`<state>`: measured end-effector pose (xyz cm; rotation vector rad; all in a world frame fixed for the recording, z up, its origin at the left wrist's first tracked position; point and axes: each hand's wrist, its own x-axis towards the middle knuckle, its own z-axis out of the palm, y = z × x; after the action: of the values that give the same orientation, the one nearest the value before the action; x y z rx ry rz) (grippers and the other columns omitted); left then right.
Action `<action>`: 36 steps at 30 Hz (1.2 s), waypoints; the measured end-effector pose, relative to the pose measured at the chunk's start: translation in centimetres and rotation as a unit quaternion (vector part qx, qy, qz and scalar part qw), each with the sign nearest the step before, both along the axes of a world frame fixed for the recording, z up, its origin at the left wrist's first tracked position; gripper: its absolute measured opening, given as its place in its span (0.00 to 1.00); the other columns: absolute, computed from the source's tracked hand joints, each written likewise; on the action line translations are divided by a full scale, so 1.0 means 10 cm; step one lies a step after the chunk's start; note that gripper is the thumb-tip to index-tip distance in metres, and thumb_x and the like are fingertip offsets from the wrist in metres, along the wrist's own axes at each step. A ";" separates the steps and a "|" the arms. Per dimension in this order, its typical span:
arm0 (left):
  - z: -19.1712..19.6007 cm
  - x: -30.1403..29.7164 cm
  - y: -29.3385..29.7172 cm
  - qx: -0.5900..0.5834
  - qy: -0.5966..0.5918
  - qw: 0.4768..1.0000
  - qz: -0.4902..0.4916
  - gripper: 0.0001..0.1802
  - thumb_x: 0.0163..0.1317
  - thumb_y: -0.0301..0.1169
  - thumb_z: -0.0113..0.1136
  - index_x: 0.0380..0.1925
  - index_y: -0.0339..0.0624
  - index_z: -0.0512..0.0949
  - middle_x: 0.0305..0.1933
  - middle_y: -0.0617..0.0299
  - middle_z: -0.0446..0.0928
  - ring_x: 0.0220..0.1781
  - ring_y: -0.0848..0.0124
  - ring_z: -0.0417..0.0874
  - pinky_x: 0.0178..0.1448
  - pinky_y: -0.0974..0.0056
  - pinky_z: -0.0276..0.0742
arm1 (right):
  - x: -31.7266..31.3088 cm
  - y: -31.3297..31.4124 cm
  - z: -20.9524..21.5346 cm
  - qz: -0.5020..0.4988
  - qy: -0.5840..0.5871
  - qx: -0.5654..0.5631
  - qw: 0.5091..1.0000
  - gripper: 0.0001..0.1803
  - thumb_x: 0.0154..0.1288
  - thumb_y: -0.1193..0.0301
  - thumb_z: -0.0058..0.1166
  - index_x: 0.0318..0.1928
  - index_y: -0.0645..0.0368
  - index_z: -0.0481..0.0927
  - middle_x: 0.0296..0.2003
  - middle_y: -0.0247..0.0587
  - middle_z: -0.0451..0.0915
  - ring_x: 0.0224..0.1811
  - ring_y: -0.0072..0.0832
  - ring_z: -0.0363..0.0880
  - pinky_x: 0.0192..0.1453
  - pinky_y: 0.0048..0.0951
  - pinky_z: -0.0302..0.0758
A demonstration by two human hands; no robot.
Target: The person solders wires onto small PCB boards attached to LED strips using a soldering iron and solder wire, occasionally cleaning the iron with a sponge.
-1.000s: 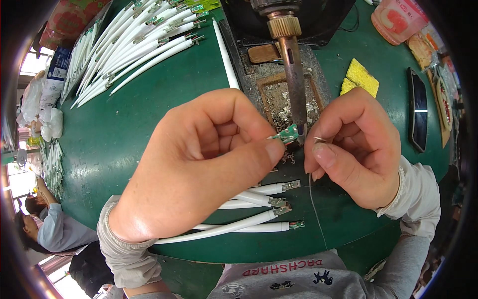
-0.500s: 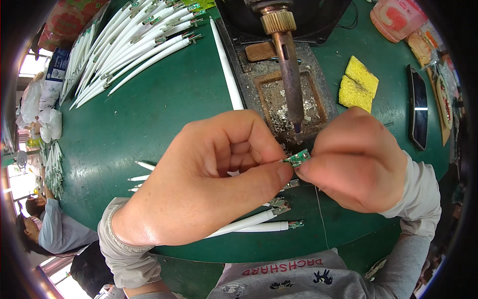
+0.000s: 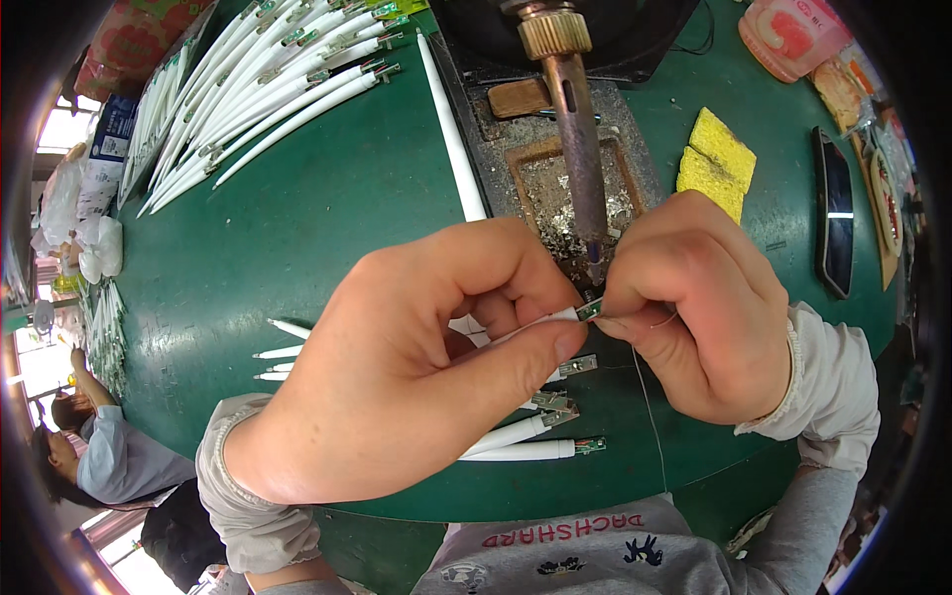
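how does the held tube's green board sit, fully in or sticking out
Sticking out, at least partly: the green board shows past the end of the tube, between left hand and right hand.

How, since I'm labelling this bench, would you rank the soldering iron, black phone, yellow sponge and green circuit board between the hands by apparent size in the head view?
1. Soldering iron
2. Black phone and yellow sponge: too alike to rank
3. Green circuit board, partly hidden

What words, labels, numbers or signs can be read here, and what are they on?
Grey top: readable red lettering, which I won't copy.
Pink cup: print too small to read.
Blue-and-white package: print too small to read.
Elsewhere, nothing I can make out.
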<state>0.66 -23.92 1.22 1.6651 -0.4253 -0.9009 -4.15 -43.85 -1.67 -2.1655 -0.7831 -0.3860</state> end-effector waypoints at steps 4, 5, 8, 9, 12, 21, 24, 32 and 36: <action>0.00 -0.03 0.00 0.011 -0.024 1.000 -0.008 0.07 0.52 0.19 0.60 0.30 0.33 0.72 0.30 0.63 0.74 0.32 0.80 0.72 0.37 0.74 0.67 | -0.05 0.00 0.02 -0.011 0.028 -0.002 1.000 0.09 0.50 0.80 0.57 0.33 0.63 0.72 0.29 0.41 0.71 0.26 0.32 0.70 0.29 0.26 0.67; 0.01 -0.03 -0.01 0.013 -0.015 1.000 -0.005 0.06 0.52 0.18 0.59 0.30 0.33 0.72 0.30 0.63 0.74 0.32 0.79 0.72 0.38 0.74 0.67 | -0.05 -0.02 0.04 0.004 0.037 -0.011 0.999 0.09 0.51 0.80 0.57 0.33 0.63 0.71 0.29 0.41 0.72 0.26 0.29 0.70 0.29 0.25 0.68; 0.04 -0.02 -0.01 0.018 0.011 1.000 0.021 0.06 0.52 0.18 0.58 0.29 0.34 0.72 0.29 0.63 0.73 0.31 0.79 0.72 0.36 0.74 0.67 | -0.01 -0.04 0.19 0.015 0.150 0.035 0.988 0.10 0.53 0.81 0.55 0.35 0.62 0.69 0.30 0.40 0.73 0.27 0.24 0.71 0.28 0.23 0.68; 0.05 -0.01 -0.02 0.015 0.027 0.999 0.041 0.06 0.52 0.19 0.58 0.29 0.34 0.72 0.29 0.64 0.73 0.30 0.80 0.72 0.35 0.75 0.67 | -0.01 -0.04 0.24 0.005 0.253 0.085 0.964 0.11 0.54 0.81 0.55 0.36 0.61 0.67 0.30 0.39 0.74 0.28 0.21 0.71 0.27 0.21 0.68; 0.09 -0.02 -0.05 0.001 0.057 0.995 0.078 0.06 0.52 0.21 0.59 0.28 0.35 0.71 0.27 0.65 0.73 0.26 0.82 0.71 0.30 0.77 0.65 | 0.03 -0.14 0.19 0.016 0.321 0.143 0.936 0.14 0.54 0.80 0.56 0.37 0.61 0.65 0.31 0.39 0.75 0.27 0.18 0.72 0.26 0.18 0.68; 0.09 -0.02 -0.08 -0.051 0.069 0.990 0.113 0.06 0.52 0.22 0.58 0.28 0.36 0.71 0.23 0.64 0.72 0.20 0.83 0.69 0.21 0.79 0.59 | 0.00 -0.09 0.34 -0.009 0.439 0.224 0.870 0.11 0.59 0.80 0.51 0.36 0.63 0.62 0.28 0.44 0.74 0.27 0.22 0.75 0.28 0.17 0.72; 0.09 -0.02 -0.09 -0.051 0.074 0.988 0.125 0.06 0.52 0.23 0.58 0.28 0.36 0.70 0.22 0.63 0.72 0.18 0.82 0.68 0.20 0.78 0.59 | -0.01 -0.09 0.20 0.037 0.344 0.199 0.917 0.10 0.60 0.79 0.50 0.36 0.63 0.61 0.28 0.44 0.75 0.27 0.21 0.75 0.27 0.17 0.72; 0.11 -0.03 -0.10 -0.059 0.059 0.988 0.127 0.06 0.52 0.23 0.58 0.27 0.36 0.70 0.22 0.62 0.73 0.18 0.82 0.68 0.19 0.78 0.59 | -0.04 -0.08 0.23 0.010 0.299 0.183 0.937 0.10 0.60 0.81 0.48 0.36 0.62 0.60 0.27 0.47 0.74 0.24 0.20 0.73 0.27 0.16 0.71; 0.10 -0.03 -0.08 -0.066 0.058 0.988 0.125 0.06 0.52 0.23 0.58 0.27 0.35 0.70 0.22 0.62 0.73 0.18 0.82 0.68 0.19 0.78 0.58 | -0.03 -0.06 0.19 0.011 0.284 0.209 0.936 0.11 0.60 0.81 0.48 0.36 0.61 0.59 0.26 0.47 0.74 0.23 0.20 0.72 0.27 0.16 0.71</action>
<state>0.33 -24.76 2.23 1.4985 -0.1865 -0.7605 -4.46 -44.47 0.22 -1.7273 -0.3540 0.0902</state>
